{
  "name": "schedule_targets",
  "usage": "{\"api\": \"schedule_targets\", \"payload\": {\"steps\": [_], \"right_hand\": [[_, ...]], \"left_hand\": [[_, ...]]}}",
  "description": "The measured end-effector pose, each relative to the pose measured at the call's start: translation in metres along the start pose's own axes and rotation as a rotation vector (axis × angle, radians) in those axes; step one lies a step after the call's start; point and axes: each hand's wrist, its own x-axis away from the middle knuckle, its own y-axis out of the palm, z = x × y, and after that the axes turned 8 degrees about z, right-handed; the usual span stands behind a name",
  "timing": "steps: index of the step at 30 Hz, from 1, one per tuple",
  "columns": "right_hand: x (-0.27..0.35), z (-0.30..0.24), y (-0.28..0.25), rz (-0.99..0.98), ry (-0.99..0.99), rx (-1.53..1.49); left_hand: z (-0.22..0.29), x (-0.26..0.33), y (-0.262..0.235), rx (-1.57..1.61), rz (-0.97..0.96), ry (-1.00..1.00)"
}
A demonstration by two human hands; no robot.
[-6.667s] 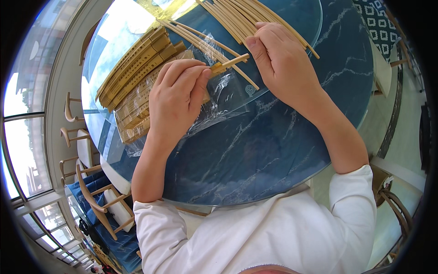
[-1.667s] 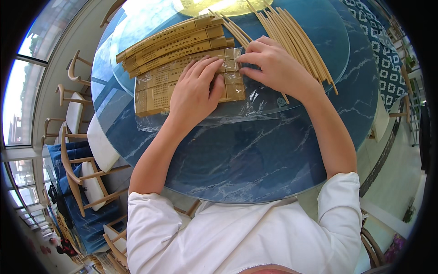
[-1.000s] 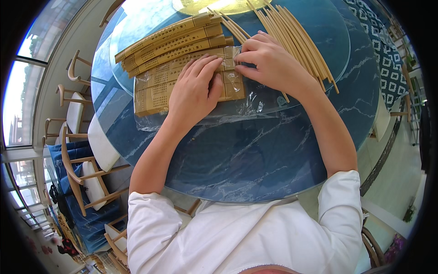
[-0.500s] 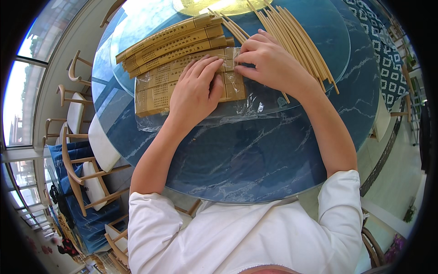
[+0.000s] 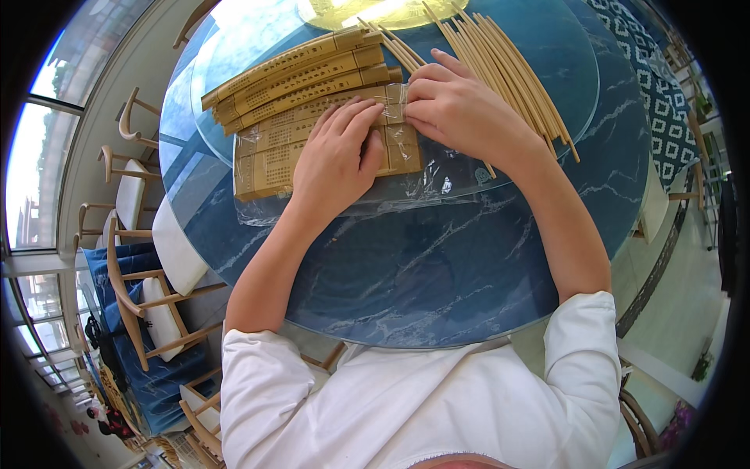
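Observation:
Flat gold-brown paper chopstick sleeves (image 5: 266, 170) lie side by side inside a clear plastic bag (image 5: 449, 186) on the table. My left hand (image 5: 337, 160) rests on top of them, fingers stretched out flat over the plastic. At the right end of the packed sleeves, the curled fingers of my right hand (image 5: 469, 113) pinch the bag's film; the fingertips are partly hidden. Beyond the bag, several more bundles of sleeves (image 5: 301, 78) are stacked in overlapping rows. Wooden chopsticks (image 5: 512, 78) lie loose in a bunch to the right of my right hand.
Everything lies on a round blue marbled table (image 5: 406, 273) with a glass turntable (image 5: 586, 102). A yellow round plate (image 5: 375, 12) stands at the far side. Wooden chairs (image 5: 129, 297) line the left, and a patterned cloth (image 5: 664, 109) hangs at the right.
My right hand has turned slightly and its fingers have closed in more at the end of the sleeves. My left hand stays almost where it was.

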Motion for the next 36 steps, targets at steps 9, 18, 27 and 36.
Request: {"api": "schedule_targets", "payload": {"steps": [9, 18, 27, 36], "right_hand": [[0.001, 0.001, 0.004, 0.064, -0.009, -0.019], [-0.001, 0.004, 0.003, 0.119, -0.003, -0.031], [-0.006, 0.021, -0.079, 0.284, 0.411, -0.014], [-0.013, 0.005, -0.113, 0.776, 0.302, -0.028]], "left_hand": [[0.0, 0.0, 0.0, 0.0, 0.004, 0.004], [-0.001, 0.0, -0.001, -0.01, 0.004, -0.001], [-0.005, 0.001, -0.003, 0.015, -0.027, -0.017], [0.052, -0.051, 0.004, 0.352, 0.029, -0.08]]}}
